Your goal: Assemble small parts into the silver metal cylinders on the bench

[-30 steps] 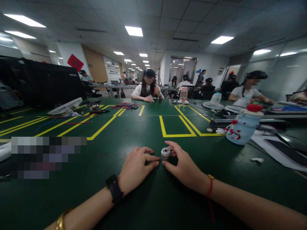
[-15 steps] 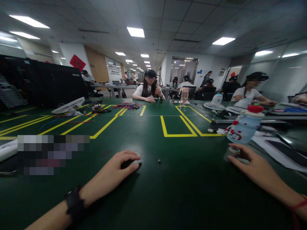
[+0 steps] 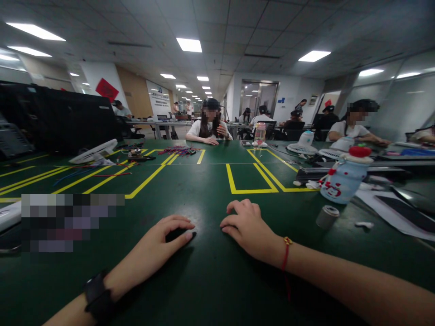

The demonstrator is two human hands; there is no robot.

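My left hand [image 3: 166,240] rests low over the green table [image 3: 190,290], thumb and forefinger apart with a gap between them. A small dark patch shows at its thumb tip; what it is I cannot make out. Across from it, my right hand [image 3: 249,228] has its thumb and forefinger drawn together at the tabletop, and anything between them is hidden. The small metal ring-like part from the earlier frame is out of sight, its spot covered by these fingertips. Farther right, a short grey metal cylinder [image 3: 327,217] stands untouched.
Behind the cylinder stands a blue bottle [image 3: 345,179] with a red cap. A crumpled white scrap [image 3: 364,224] and a dark phone-like slab [image 3: 406,213] lie to the right. Bundled wires [image 3: 178,151] lie at the back; a person [image 3: 210,127] sits opposite.
My right hand has let go of the grey metal cylinder and moved left to the small metal part's spot. My left hand has hardly moved. The view has shifted slightly.
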